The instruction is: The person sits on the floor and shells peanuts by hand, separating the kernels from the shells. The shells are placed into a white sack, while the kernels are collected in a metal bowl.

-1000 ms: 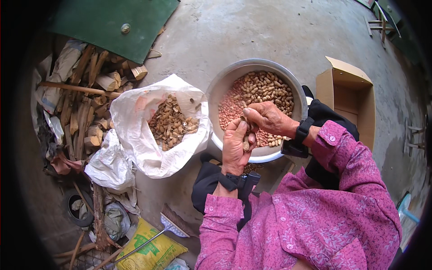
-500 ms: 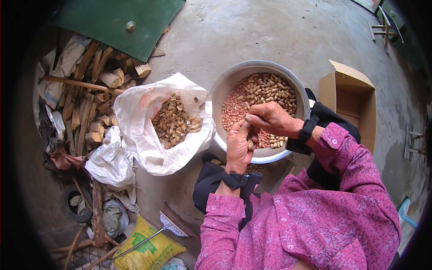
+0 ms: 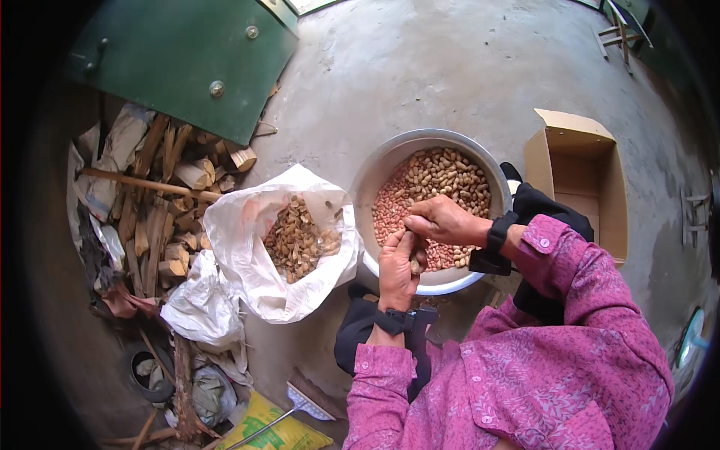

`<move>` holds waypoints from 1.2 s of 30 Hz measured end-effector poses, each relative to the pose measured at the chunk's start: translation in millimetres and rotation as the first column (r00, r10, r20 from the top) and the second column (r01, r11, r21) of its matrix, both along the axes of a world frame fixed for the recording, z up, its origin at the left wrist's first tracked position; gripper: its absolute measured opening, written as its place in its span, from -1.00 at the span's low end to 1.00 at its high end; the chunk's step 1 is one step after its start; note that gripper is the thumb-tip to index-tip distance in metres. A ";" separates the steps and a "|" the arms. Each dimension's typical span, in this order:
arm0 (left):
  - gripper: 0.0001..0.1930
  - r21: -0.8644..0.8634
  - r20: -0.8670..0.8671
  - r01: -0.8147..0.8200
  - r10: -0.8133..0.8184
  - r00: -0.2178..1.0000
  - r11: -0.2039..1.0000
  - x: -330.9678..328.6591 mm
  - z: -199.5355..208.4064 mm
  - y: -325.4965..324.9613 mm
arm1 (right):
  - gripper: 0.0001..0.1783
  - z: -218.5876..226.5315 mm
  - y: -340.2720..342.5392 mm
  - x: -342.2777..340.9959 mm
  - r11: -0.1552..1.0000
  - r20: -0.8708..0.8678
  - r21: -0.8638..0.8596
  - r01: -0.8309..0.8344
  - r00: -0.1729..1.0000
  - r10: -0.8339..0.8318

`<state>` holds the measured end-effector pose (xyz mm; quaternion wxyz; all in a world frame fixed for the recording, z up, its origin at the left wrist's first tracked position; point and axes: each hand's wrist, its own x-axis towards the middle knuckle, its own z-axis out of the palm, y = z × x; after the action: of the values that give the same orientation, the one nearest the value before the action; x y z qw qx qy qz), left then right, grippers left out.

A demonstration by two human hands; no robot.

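A wide metal basin [image 3: 364, 196] holds shelled pinkish peanut kernels [image 3: 388, 208] on its left and unshelled peanuts [image 3: 454, 174] on its right. Over its near side my two hands meet at the fingertips. My left hand [image 3: 396, 271] is closed, with a few peanuts in the shell showing in its curled fingers. My right hand [image 3: 448, 222] pinches against the left thumb; whatever sits between those fingertips is too small to make out. To the left of the basin, a white woven sack [image 3: 262, 292] gapes wide, with broken peanut shells [image 3: 298, 244] inside.
A cardboard box [image 3: 581, 184] stands right of the basin, beside my knee. Split firewood [image 3: 169, 199] is piled at the left under a green panel [image 3: 180, 67]. Nearer me lie a white plastic bag [image 3: 202, 304], a yellow sack [image 3: 277, 431] and a fly swatter [image 3: 309, 401].
The view has tilted, so the sack, firewood and green panel appear lower. My hands stay together over the basin, with only slight movement of the fingers.
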<state>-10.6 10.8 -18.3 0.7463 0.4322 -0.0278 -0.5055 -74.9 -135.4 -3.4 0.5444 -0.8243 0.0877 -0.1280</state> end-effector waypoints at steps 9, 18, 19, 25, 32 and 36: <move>-0.92 0.137 0.017 -0.071 0.069 0.997 0.988 0.9 -15.5 22.8 | -0.64 7.0 -21.0 -7.6 0.991 0.165 0.051 0.120 0.978 -0.127; -0.90 0.228 0.049 -0.094 0.085 0.995 0.969 -27.6 22.0 27.9 | -0.62 5.5 -27.2 -15.4 0.967 0.282 -0.112 0.231 0.940 -0.192; -0.91 0.219 0.049 -0.089 0.080 0.996 0.972 -30.0 27.8 28.3 | -0.62 8.1 -28.2 -15.6 0.979 0.232 -0.050 0.198 0.956 -0.181; -0.92 0.201 0.091 -0.071 0.054 0.994 0.977 -38.5 46.5 26.1 | -0.69 8.1 -25.9 -27.1 0.989 0.171 -0.035 0.141 0.976 -0.133; -0.91 0.201 0.151 -0.092 0.062 0.987 0.975 -49.6 80.7 31.8 | -0.73 12.2 -29.8 -32.3 0.986 0.231 -0.100 0.130 0.967 -0.104; -0.90 0.239 0.217 -0.109 0.056 0.974 0.965 -61.9 90.4 28.7 | -0.73 13.6 -32.0 -38.7 0.978 0.249 -0.153 0.145 0.963 -0.104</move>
<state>-72.6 39.5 72.1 0.6993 0.5742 -0.0240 -0.4251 -113.6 -167.4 10.2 0.4697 -0.8391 0.0620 -0.2674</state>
